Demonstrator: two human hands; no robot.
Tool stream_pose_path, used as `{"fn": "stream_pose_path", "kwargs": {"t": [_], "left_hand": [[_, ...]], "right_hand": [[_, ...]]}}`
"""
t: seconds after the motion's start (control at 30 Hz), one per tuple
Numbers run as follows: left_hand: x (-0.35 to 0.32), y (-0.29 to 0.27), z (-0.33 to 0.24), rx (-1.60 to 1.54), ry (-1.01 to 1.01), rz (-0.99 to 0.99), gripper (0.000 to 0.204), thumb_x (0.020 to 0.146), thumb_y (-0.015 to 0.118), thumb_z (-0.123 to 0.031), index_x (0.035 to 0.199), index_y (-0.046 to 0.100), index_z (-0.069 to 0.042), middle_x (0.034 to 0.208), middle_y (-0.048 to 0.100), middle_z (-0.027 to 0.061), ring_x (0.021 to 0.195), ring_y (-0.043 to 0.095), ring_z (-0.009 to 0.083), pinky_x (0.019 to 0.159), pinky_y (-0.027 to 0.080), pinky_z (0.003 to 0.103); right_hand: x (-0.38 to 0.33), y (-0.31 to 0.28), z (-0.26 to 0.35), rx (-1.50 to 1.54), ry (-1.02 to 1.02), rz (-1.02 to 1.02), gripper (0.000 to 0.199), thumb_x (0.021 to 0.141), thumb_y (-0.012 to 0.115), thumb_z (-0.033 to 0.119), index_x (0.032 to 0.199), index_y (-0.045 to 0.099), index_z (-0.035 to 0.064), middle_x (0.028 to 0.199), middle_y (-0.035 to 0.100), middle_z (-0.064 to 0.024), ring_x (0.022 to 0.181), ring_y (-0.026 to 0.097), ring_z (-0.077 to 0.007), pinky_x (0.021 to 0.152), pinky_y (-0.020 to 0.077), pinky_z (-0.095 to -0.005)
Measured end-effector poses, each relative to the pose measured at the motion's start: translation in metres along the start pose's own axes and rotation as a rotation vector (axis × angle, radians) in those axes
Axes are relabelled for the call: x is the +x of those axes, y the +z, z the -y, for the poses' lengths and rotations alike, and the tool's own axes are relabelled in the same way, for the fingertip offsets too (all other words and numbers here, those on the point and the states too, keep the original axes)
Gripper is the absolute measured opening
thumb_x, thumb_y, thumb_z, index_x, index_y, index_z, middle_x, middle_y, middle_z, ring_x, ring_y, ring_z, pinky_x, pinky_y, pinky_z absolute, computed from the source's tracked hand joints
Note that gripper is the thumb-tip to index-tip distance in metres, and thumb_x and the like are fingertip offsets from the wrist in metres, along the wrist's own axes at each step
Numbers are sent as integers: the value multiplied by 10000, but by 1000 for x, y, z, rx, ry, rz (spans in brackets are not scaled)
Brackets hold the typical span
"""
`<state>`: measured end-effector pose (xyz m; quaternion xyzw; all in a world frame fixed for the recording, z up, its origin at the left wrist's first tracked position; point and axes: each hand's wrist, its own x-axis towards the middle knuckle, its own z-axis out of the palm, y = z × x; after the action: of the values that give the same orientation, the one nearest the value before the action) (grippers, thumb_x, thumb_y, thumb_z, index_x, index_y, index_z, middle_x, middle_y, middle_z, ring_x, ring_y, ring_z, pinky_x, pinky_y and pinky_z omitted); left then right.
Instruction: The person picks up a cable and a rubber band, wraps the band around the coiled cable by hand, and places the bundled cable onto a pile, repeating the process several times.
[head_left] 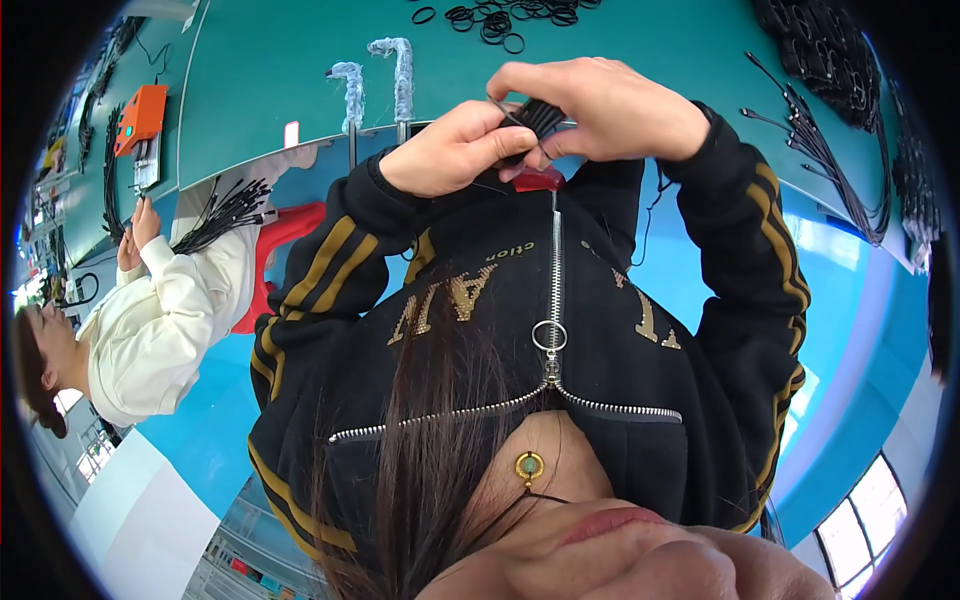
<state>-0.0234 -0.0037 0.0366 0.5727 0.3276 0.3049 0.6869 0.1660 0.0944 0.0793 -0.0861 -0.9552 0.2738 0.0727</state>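
Close in front of my body, at the table's near edge, both hands meet on a folded bundle of black cable (pixel 541 118). My left hand (pixel 447 152) is closed on the bundle's left side, thumb laid across it. From the right, my right hand (pixel 612 108) curls over the bundle with its fingers bent. A thin dark loop, looking like a rubber band (pixel 503 108), runs from the right fingertips to the bundle. The cable's lower part is hidden behind the fingers. Several black rubber bands (pixel 490 22) lie scattered farther back on the green table.
Two upright hooks wrapped in pale fabric (pixel 402 80) rise at the green table's (pixel 270 60) edge. Black cables (pixel 820 150) and a pile of bundled cables (pixel 815 60) lie right. At left, a co-worker in white (pixel 165 320) handles cables near an orange device (pixel 140 120).
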Motion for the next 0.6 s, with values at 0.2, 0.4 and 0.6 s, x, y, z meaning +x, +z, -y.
{"fn": "stream_pose_path", "kwargs": {"t": [0.2,0.4,0.6], "left_hand": [[-9,3,9,-470,121,-139,251,985,485,-226,930,541,13,979,514,75,812,475,153,683,418,279],[-8,3,14,-588,210,-170,272,989,476,-241,924,536,16,1033,490,89,850,456,171,693,407,285],[1,15,15,-452,72,-187,280,993,477,-245,991,556,24,916,552,47,795,525,122,733,460,258]], "right_hand": [[-17,15,-40,1083,381,28,346,867,656,188,1143,510,41,849,667,-53,658,640,-117,574,507,-217],[-26,33,-49,1203,632,-531,253,908,588,147,1124,529,29,830,656,-41,675,632,-83,566,487,-201],[-11,36,-23,549,211,-373,189,870,537,18,1056,562,43,801,650,-73,667,635,-160,561,466,-250]]}}
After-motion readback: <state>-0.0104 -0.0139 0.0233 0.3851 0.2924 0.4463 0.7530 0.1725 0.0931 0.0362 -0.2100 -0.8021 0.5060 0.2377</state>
